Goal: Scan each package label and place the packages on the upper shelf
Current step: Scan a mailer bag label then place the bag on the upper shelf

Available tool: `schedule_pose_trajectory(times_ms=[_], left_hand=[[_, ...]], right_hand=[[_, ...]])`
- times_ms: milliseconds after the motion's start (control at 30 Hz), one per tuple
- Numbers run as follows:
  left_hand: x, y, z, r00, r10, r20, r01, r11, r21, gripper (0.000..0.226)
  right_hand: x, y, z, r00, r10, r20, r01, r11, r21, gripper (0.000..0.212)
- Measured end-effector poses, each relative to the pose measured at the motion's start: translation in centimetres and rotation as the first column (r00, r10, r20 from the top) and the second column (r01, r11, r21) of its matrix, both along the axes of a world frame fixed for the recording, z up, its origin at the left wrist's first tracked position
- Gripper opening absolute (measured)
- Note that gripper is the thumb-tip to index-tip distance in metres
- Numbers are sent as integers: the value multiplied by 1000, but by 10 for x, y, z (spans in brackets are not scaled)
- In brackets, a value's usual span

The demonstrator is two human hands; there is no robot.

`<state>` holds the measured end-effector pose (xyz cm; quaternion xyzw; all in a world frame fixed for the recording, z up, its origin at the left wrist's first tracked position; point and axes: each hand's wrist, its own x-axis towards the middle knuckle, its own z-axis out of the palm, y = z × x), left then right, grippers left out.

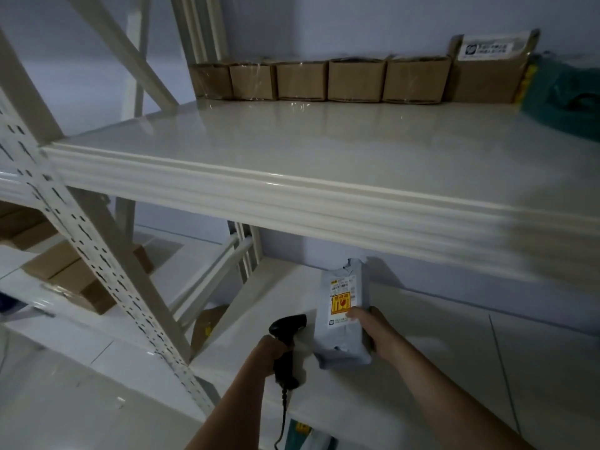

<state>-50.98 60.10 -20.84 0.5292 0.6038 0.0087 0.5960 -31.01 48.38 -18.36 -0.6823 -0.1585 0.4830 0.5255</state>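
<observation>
Grey package [344, 316] gripped in right hand [373, 329]; left hand [271, 354] grips scanner [287, 339].

The glossy cream upper shelf [292, 151] carries 5 small cardboard boxes [355, 80] in a row along its back, a taller labelled carton [487, 73] beside them, then a green bag [565, 92].

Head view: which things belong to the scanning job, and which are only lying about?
Job: grey package in right hand; scanner in left hand; upper shelf.

Lying about: brown boxes at the back; green bag; cartons on the left rack.
</observation>
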Motion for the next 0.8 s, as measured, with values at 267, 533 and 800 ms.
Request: schedule_pose_trajectory(times_ms=[267, 533, 800], left_hand=[[-18, 4, 10, 956, -4, 293, 4, 1000, -1, 32], [-35, -9, 52, 856, -57, 513, 105, 992, -65, 11], [-7, -38, 103, 847, -236, 477, 208, 972, 113, 13]], right_hand=[[-47, -40, -5, 963, -252, -92, 252, 968, -4, 32], [-92, -81, 4, 902, -402, -157, 414, 909, 44, 53], [-84, -100, 21, 919, -393, -28, 392, 906, 159, 52]])
